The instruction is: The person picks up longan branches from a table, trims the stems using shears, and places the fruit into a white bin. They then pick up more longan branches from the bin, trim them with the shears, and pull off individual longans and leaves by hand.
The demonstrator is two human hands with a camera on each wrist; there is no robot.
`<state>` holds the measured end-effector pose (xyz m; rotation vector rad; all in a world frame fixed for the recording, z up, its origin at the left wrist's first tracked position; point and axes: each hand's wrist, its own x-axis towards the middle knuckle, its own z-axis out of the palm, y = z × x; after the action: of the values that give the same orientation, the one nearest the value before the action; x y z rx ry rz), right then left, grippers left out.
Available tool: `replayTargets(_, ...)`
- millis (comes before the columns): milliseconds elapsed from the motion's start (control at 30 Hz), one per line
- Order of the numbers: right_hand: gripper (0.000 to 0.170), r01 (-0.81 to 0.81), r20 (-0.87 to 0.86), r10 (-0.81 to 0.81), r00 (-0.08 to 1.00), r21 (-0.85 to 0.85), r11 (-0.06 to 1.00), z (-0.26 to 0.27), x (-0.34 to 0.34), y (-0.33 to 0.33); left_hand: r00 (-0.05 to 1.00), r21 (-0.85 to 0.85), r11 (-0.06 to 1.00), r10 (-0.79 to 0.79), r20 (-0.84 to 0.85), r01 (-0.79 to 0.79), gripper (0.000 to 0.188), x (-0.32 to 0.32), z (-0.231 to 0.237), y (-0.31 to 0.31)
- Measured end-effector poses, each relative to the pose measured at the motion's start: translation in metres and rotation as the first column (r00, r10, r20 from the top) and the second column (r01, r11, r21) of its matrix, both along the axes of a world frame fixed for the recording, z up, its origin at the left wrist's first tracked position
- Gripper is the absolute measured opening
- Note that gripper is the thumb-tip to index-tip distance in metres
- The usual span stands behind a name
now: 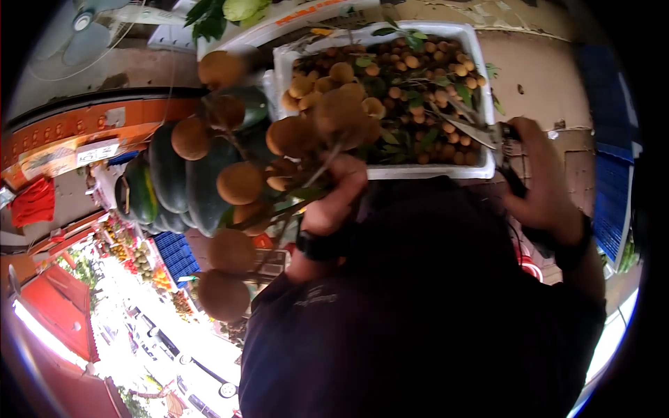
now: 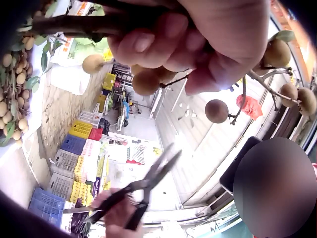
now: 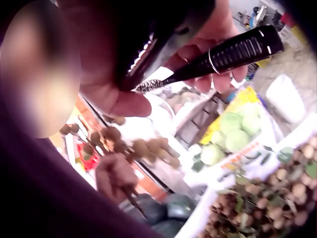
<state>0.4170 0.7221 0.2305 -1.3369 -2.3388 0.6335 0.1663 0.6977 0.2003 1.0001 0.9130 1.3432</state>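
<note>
In the head view my left hand (image 1: 338, 195) grips the woody stem of a bunch of round brown longans (image 1: 240, 182), which spreads to the left above the melons. Its curled fingers (image 2: 173, 39) wrap the stem in the left wrist view. My right hand (image 1: 547, 177) holds pruning shears (image 1: 475, 131) by their black handles (image 3: 237, 52), and the blades point toward the longans in the box. In the left wrist view the two blades (image 2: 161, 166) stand a little apart, away from the bunch. Below the hands' level lies a white foam box (image 1: 432, 171) full of longans and leaves.
Large dark green melons (image 1: 209, 181) lie left of the box. Pale green round produce (image 3: 233, 134) sits behind it. A fan (image 1: 82, 21) stands at the far left, blue crates (image 1: 613, 202) at the right. Fruit displays (image 1: 132, 258) line the lower left.
</note>
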Motion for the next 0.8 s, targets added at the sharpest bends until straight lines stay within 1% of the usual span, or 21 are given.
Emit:
replayTargets(33,0.06,0.062,0.041,-0.063,0.997,0.004,0.998,-0.024,0.003,-0.003,1.0,0.002,1.0,0.002,0.023,-0.002,0.022,0.0,0.0,-0.001)
replayTargets(67,0.06,0.113,0.069,-0.114,0.991,0.016,0.993,-0.049,0.005,-0.005,0.995,-0.035,0.999,-0.032,0.092,0.036,0.024,-0.002,-0.001,-0.003)
replayTargets(100,0.06,0.147,0.112,-0.143,0.983,-0.03,0.989,-0.072,0.008,-0.005,0.987,-0.066,0.995,-0.058,0.147,0.068,0.026,-0.005,-0.002,-0.004)
replayTargets(133,0.06,0.179,0.147,-0.166,0.975,-0.077,0.981,-0.093,0.007,-0.004,0.99,-0.056,0.997,-0.036,0.133,0.044,0.026,-0.009,-0.003,-0.005)
replayTargets(167,0.06,0.156,0.134,-0.145,0.98,-0.071,0.985,-0.114,0.001,-0.002,0.972,-0.079,0.988,-0.116,0.204,0.134,0.026,-0.013,-0.004,-0.007)
replayTargets(200,0.06,0.111,0.188,-0.099,0.977,-0.056,0.992,-0.133,-0.003,0.002,0.939,-0.093,0.969,-0.195,0.283,0.23,0.026,-0.014,-0.006,-0.008)
replayTargets(233,0.059,0.072,0.253,-0.059,0.966,-0.039,0.997,-0.137,-0.005,0.008,0.928,-0.125,0.96,-0.199,0.315,0.249,0.032,-0.013,-0.005,-0.01)
replayTargets(267,0.06,0.101,0.427,-0.054,0.903,-0.089,0.991,-0.138,-0.018,0.012,0.927,-0.112,0.965,-0.189,0.323,0.236,0.032,-0.012,-0.006,-0.01)
replayTargets(333,0.052,-0.032,0.25,-0.015,0.968,0.183,0.983,-0.13,-0.04,0.015,0.932,-0.161,0.961,-0.162,0.323,0.223,0.033,-0.013,-0.007,-0.012)
replayTargets(367,0.052,-0.042,0.242,-0.004,0.97,0.187,0.981,-0.122,-0.054,0.019,0.933,-0.171,0.961,-0.155,0.324,0.218,0.035,-0.01,-0.004,-0.011)
replayTargets(400,0.046,-0.086,-0.116,0.072,0.991,-0.119,0.989,-0.111,-0.067,0.024,0.938,-0.166,0.964,-0.149,0.314,0.209,0.035,-0.01,-0.003,-0.01)
replayTargets(433,0.041,-0.227,-0.46,0.03,0.887,-0.38,0.897,-0.098,-0.078,0.029,0.944,-0.175,0.963,-0.149,0.294,0.207,0.035,-0.009,-0.002,-0.009)
replayTargets(467,0.041,-0.23,-0.462,0.035,0.886,-0.375,0.898,-0.082,-0.086,0.031,0.949,-0.187,0.96,-0.151,0.278,0.208,0.035,-0.007,-0.001,-0.008)
replayTargets(533,0.034,-0.534,-0.646,0.161,0.746,-0.436,0.724,-0.055,-0.099,0.032,0.952,-0.185,0.964,-0.138,0.273,0.193,0.036,-0.006,0.001,-0.006)
replayTargets(567,0.034,-0.535,-0.645,0.169,0.746,-0.428,0.728,-0.051,-0.103,0.03,0.962,-0.176,0.966,-0.145,0.233,0.189,0.036,-0.007,0.001,-0.007)
replayTargets(600,0.032,-0.527,-0.595,0.268,0.758,-0.317,0.788,-0.048,-0.106,0.027,0.97,-0.168,0.969,-0.15,0.191,0.183,0.036,-0.008,0.0,-0.007)
replayTargets(633,0.03,-0.523,-0.531,0.358,0.768,-0.196,0.829,-0.046,-0.108,0.026,0.984,-0.163,0.977,-0.114,0.139,0.136,0.037,-0.007,-0.001,-0.009)
replayTargets(667,0.03,-0.527,-0.53,0.366,0.765,-0.188,0.829,-0.042,-0.105,0.028,0.984,-0.155,0.979,-0.111,0.136,0.132,0.037,-0.007,-0.001,-0.008)
replayTargets(733,0.025,-0.46,-0.404,0.286,0.869,-0.444,0.769,-0.03,-0.089,0.036,0.972,-0.121,0.971,-0.191,0.135,0.208,0.035,-0.007,-0.001,-0.009)
replayTargets(767,0.021,-0.415,-0.421,0.207,0.883,-0.492,0.765,-0.024,-0.083,0.04,0.971,-0.099,0.973,-0.194,0.139,0.208,0.031,-0.007,-0.004,-0.01)
replayTargets(800,0.021,-0.42,-0.42,0.215,0.882,-0.49,0.764,-0.018,-0.077,0.044,0.972,-0.096,0.975,-0.187,0.139,0.201,0.031,-0.008,-0.005,-0.011)
